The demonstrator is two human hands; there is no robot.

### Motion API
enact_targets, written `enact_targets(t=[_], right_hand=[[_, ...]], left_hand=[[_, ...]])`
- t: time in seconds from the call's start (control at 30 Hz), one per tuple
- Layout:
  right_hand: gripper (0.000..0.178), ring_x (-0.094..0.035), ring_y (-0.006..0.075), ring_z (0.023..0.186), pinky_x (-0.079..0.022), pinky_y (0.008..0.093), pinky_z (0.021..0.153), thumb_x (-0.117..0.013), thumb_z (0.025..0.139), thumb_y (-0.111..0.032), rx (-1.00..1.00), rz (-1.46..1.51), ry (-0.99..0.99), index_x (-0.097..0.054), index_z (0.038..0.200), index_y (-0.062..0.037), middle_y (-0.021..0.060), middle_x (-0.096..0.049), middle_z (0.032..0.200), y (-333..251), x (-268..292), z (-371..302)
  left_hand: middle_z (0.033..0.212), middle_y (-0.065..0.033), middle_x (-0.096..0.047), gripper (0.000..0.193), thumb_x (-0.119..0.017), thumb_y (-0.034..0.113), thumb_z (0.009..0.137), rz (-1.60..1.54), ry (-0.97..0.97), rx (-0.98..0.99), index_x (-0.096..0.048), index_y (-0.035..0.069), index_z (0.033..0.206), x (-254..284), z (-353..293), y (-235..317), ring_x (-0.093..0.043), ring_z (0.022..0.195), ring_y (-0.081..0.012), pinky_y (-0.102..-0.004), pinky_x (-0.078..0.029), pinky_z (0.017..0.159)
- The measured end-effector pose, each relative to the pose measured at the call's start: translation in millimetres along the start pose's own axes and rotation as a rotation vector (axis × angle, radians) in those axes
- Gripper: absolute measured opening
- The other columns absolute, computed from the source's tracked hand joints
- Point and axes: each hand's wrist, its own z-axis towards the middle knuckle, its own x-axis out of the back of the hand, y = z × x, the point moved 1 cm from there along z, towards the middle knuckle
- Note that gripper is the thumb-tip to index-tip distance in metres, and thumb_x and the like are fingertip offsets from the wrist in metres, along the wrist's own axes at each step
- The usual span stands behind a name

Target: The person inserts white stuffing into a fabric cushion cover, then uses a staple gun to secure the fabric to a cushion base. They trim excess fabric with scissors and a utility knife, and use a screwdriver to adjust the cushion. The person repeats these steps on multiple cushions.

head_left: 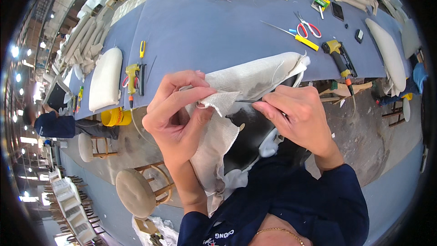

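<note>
Two hands, left hand (175, 114) and right hand (298, 114), pinch coarse woven beige fabric (223, 102).

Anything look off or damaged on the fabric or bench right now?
Nothing stands out. The left hand pinches a corner of the beige fabric while the right hand holds a thin needle to it. The scissors lie flat on the blue table.
</note>
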Motion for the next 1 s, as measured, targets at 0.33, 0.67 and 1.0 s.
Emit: enact_targets(t=[0.33, 0.67, 1.0], right_hand=[[0.019, -0.056, 0.0234, 0.05, -0.039, 0.0338, 0.044, -0.083, 0.08, -0.014, -0.119, -0.03, 0.2, -0.066, 0.079, -0.0049, 0.0051, -0.053, 0.063, -25, 2, -23], [0.02, -0.057, 0.0227, 0.051, -0.042, 0.0326, 0.046, -0.083, 0.074, -0.009, -0.123, -0.048, 0.315, -0.067, 0.083, -0.0023, 0.0045, -0.052, 0.063, -19, 22, -40], [0.018, -0.053, 0.02, 0.048, -0.038, 0.0321, 0.045, -0.083, 0.077, -0.01, -0.038, -0.144, 0.247, -0.067, 0.081, -0.0027, 0.0042, -0.053, 0.062, 8, 60, -52]], left_hand=[[0.088, -0.012, -0.072, 0.029, -0.077, -0.01, 0.062, 0.169, 0.005, -0.116, -0.079, -0.001, 0.089, -16, -6, 23, -0.067, 0.091, -0.029, -0.0418, -0.056, 0.088], [0.087, -0.0068, -0.074, 0.03, -0.078, -0.006, 0.057, 0.266, -0.066, -0.198, -0.081, 0.006, 0.085, -60, -6, 44, -0.065, 0.091, -0.0275, -0.036, -0.055, 0.079], [0.098, -0.0155, -0.074, 0.038, -0.072, -0.007, 0.057, -0.049, -0.154, 0.096, -0.077, 0.0, 0.094, -68, 9, 32, -0.066, 0.099, -0.0274, -0.0381, -0.052, 0.092]])
